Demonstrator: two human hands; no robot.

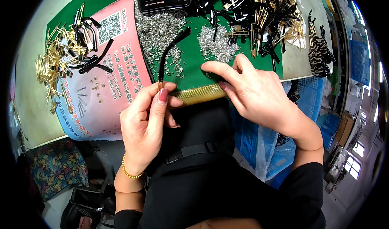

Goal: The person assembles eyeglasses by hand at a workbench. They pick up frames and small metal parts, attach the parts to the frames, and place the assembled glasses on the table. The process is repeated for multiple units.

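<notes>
Black eyeglass temple arm (172, 50): you pinch its gold lower end between the thumb and fingers of your left hand (146, 123), the curved tip rising away from you. Your right hand (253, 93) lies open, forefinger pressed onto the silver pins (219, 46) just beyond it. Farther behind the right hand: heaped black-and-gold temple parts (263, 14). Left of your left hand: pink printed mat (107, 87).
</notes>
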